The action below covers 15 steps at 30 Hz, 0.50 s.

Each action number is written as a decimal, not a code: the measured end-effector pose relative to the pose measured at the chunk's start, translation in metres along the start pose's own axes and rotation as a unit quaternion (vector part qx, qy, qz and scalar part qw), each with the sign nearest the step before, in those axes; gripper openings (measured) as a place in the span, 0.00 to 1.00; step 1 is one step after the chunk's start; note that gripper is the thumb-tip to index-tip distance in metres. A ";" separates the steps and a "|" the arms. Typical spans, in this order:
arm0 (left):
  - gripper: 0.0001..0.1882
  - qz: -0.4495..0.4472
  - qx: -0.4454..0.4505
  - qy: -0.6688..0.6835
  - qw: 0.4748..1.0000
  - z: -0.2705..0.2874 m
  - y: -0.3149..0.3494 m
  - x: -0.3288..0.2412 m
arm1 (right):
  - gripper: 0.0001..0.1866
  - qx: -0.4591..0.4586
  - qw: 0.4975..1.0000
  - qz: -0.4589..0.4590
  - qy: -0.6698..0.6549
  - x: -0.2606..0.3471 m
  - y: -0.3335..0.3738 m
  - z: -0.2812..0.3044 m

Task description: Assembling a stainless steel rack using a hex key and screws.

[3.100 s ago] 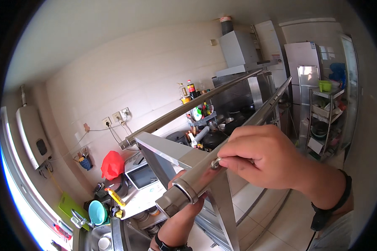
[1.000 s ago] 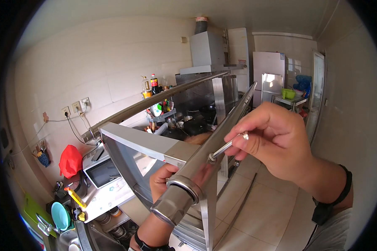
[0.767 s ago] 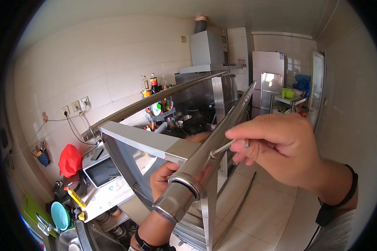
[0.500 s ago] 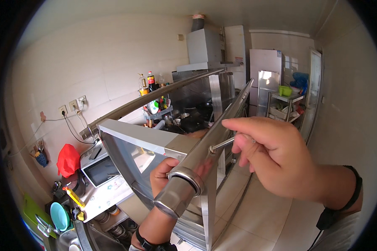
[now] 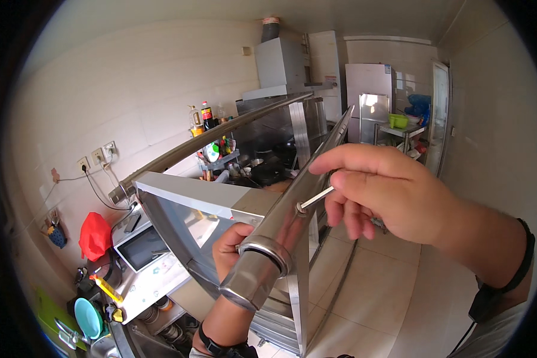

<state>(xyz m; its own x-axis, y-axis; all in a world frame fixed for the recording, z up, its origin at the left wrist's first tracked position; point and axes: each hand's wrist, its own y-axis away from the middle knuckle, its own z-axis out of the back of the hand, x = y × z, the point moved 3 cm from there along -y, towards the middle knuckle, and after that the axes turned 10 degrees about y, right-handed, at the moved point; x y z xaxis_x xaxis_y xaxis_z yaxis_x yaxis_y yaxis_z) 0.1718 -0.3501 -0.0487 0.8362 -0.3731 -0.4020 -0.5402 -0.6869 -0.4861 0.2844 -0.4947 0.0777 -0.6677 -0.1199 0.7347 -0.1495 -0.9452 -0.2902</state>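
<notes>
A stainless steel tube [image 5: 287, 209] slants toward me on a metal frame, with a collar [image 5: 267, 249] and rounded cap [image 5: 249, 286] at its near end. My left hand [image 5: 231, 247] grips the tube from its left side beside the collar; part of its fingers is hidden. A thin hex key [image 5: 316, 199] has its tip in a small screw [image 5: 301, 208] on the tube. At the key's outer end, my right hand [image 5: 388, 188] pinches it with the thumb and forefinger, while the lower fingers curl loosely below. The forefinger reaches toward the tube's upper surface.
A second parallel rail [image 5: 215, 140] runs behind, along the glass-sided frame. Left lies a counter with a red bag [image 5: 95, 234], a teal bowl [image 5: 88, 318] and a yellow bottle [image 5: 107, 288]. Pans and bottles stand beyond, and a metal trolley [image 5: 407, 132] is at the back right.
My right hand has lifted and turned slightly around the hex key, its lower fingers more spread. The key's tip stays in the screw. The left hand keeps its hold; the view has shifted slightly.
</notes>
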 end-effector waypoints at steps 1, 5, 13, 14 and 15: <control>0.06 0.052 -0.034 0.083 0.995 -0.009 0.003 0.001 | 0.16 -0.001 0.999 0.005 -0.032 -0.002 -0.001 -0.001; 0.09 -0.108 0.042 -0.131 0.985 0.004 0.008 -0.002 | 0.12 -0.002 0.998 0.037 -0.058 0.011 0.006 -0.010; 0.12 -0.058 -0.028 -0.087 0.994 0.019 0.006 -0.005 | 0.06 -0.124 0.979 0.162 0.019 0.001 0.021 0.004; 0.12 -0.057 -0.026 -0.090 0.994 0.024 0.005 -0.004 | 0.05 -0.089 0.981 0.163 0.061 -0.002 0.027 0.006; 0.13 -0.109 -0.059 -0.186 0.975 0.032 0.007 -0.007 | 0.05 -0.056 0.979 0.166 0.100 -0.008 0.034 0.007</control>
<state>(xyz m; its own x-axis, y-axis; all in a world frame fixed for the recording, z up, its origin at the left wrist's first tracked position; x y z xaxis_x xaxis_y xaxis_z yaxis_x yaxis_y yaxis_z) 0.1593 -0.3328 -0.0744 0.8261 0.0269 -0.5629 -0.3196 -0.8004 -0.5072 0.2898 -0.5281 0.0658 -0.8214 -0.3415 0.4568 0.0282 -0.8243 -0.5655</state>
